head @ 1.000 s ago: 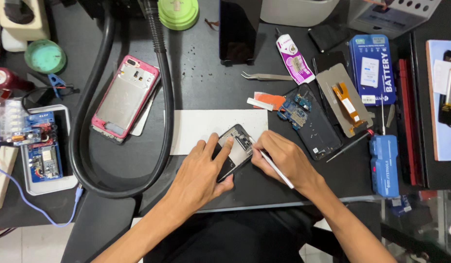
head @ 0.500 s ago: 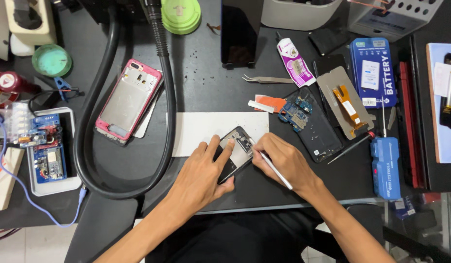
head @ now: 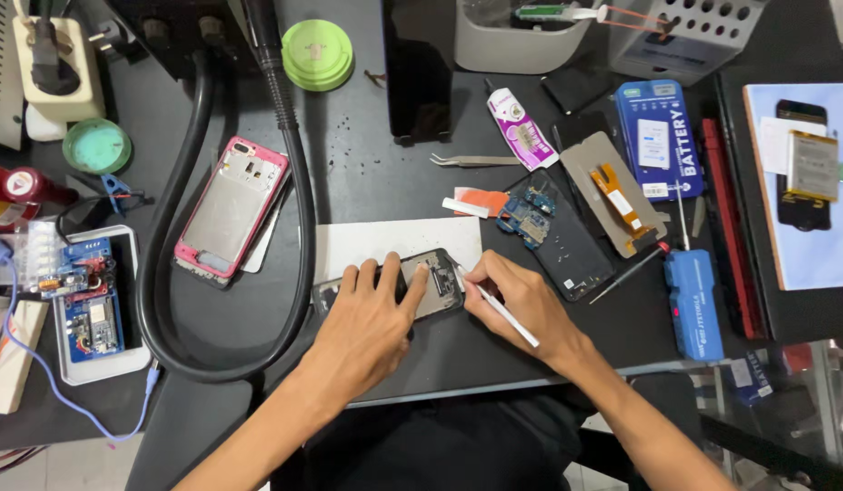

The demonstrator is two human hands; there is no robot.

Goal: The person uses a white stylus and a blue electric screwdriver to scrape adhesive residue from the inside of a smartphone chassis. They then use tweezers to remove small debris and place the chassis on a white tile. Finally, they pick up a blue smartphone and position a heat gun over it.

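A dark opened phone body [head: 432,282] lies on a white sheet [head: 385,241] at the middle of the black workbench. My left hand [head: 367,332] lies flat over the phone's left part and presses it down, fingers spread. My right hand [head: 521,309] pinches a thin white tool [head: 496,307] like a pen. The tool's tip touches the phone's right edge. Both forearms come in from the bottom of the view.
A pink phone frame [head: 232,209] lies to the left, ringed by a thick black hose [head: 299,236]. Tweezers [head: 471,161], a glue tube [head: 519,129], a circuit board [head: 526,214], a screen panel [head: 612,193], a blue battery pack [head: 660,136] and a blue tool [head: 694,305] sit to the right.
The view has shifted slightly. My left hand has slid a little further over the phone. My right hand keeps the white tool at the phone's right edge.
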